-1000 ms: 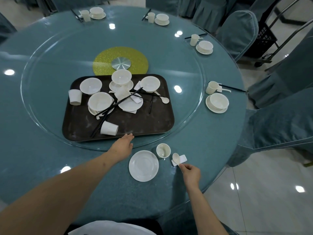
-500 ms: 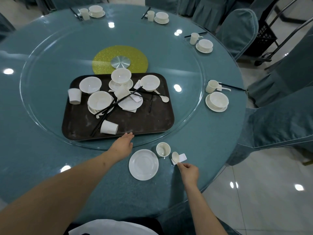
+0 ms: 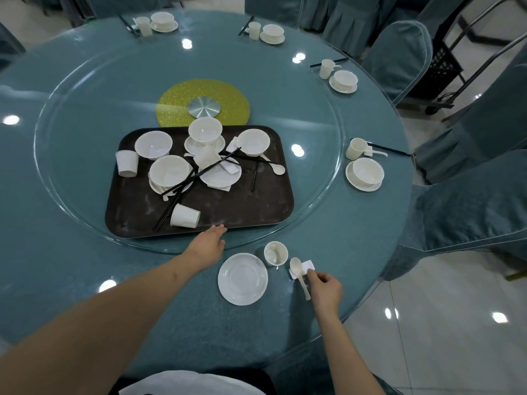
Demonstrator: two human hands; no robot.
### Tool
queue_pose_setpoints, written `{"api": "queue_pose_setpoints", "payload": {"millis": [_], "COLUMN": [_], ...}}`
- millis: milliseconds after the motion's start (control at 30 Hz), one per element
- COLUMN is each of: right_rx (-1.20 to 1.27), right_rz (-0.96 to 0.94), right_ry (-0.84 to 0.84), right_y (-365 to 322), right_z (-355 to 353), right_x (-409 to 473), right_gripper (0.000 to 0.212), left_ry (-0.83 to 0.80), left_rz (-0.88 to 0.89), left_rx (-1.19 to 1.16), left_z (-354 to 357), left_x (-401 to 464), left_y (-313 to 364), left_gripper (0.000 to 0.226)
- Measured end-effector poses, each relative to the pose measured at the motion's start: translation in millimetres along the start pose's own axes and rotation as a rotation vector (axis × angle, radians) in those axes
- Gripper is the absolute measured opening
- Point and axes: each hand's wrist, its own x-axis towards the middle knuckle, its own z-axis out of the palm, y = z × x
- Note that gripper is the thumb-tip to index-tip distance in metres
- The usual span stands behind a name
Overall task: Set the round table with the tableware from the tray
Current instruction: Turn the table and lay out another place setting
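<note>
A dark brown tray sits on the glass turntable and carries several white bowls, plates, cups, a spoon and black chopsticks in a loose heap. One cup lies on its side near the tray's front edge. On the table's near rim lie a white plate, a small white cup and a white spoon laid across a small white spoon rest. My left hand rests with straight fingers on the turntable's rim by the tray. My right hand pinches the near corner of the spoon rest.
Finished place settings of bowl on plate, cup and chopsticks stand round the table's right and far rim, the nearest bowl at the right. A yellow disc with a metal hub marks the centre. Covered chairs crowd the right side.
Almost nothing moved. My right hand shifted slightly at the spoon rest, and more of the spoon's handle shows beside it. My left hand stays on the turntable's rim.
</note>
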Motion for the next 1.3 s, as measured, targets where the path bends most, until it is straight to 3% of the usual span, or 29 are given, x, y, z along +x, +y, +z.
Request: {"api": "queue_pose_setpoints", "payload": {"millis": [200, 467, 800, 867, 1133, 1300], "right_rx": [0.085, 0.089, 0.033, 0.012, 0.027, 0.062], "right_rz": [-0.126, -0.278, -0.344, -0.332, -0.268, -0.168], "right_ry": [0.036, -0.050, -0.205, -0.237, -0.362, -0.402], "right_y": [-44, -110, -168, -179, -219, -239], "right_z": [2, 33, 103, 121, 191, 237], "right_x": [-2, 2, -6, -9, -26, -34], "right_gripper": [0.012, 0.011, 0.008, 0.008, 0.005, 0.004], "left_ry": [0.055, 0.069, 0.319, 0.371, 0.468, 0.477], "left_rz": [0.025, -0.008, -0.033, -0.072, -0.393, -0.469], "left_rx": [-0.093, -0.138, -0.216, -0.216, -0.267, -0.291], "left_z": [-6, -18, -64, -77, -104, -112], "left_x": [1, 5, 15, 17, 19, 27], "left_y": [-1, -4, -18, -29, -86, -111], "left_gripper": [0.045, 0.042, 0.017, 0.010, 0.020, 0.015]}}
